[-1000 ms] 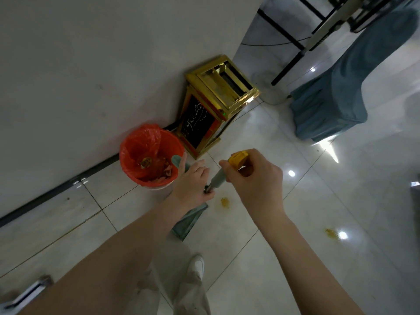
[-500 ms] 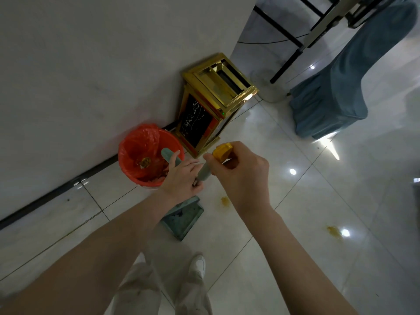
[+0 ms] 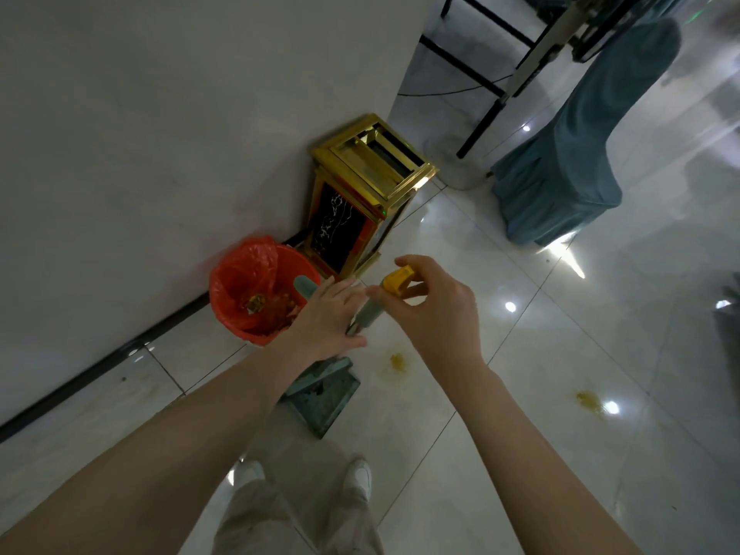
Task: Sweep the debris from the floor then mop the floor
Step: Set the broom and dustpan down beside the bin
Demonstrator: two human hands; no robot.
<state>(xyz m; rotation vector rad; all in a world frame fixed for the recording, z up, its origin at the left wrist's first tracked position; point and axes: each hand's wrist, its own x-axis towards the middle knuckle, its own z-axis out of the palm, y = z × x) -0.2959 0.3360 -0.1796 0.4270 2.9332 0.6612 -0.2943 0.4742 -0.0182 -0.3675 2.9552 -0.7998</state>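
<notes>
- The yellow-capped green pole handle (image 3: 370, 312) is pinched at its top by the right hand (image 3: 436, 314); the left hand (image 3: 328, 318) is laid straight-fingered lower down;
- the teal boxy dustpan (image 3: 324, 398) is set on the floor at its foot, nearer.

Glossy pale floor tiles (image 3: 600, 314) (mirroring lights); polished boxy gold metal bin (image 3: 372, 174) at centre; crinkly red plastic liner (image 3: 244, 270) beside it.

The bag-lined bin (image 3: 264, 290) stands against the wall (image 3: 160, 134), left of the metal litter bin (image 3: 360, 194), with the dustpan (image 3: 320, 398) on the floor (image 3: 520, 354) before it and spills (image 3: 397, 360) to its right.
</notes>
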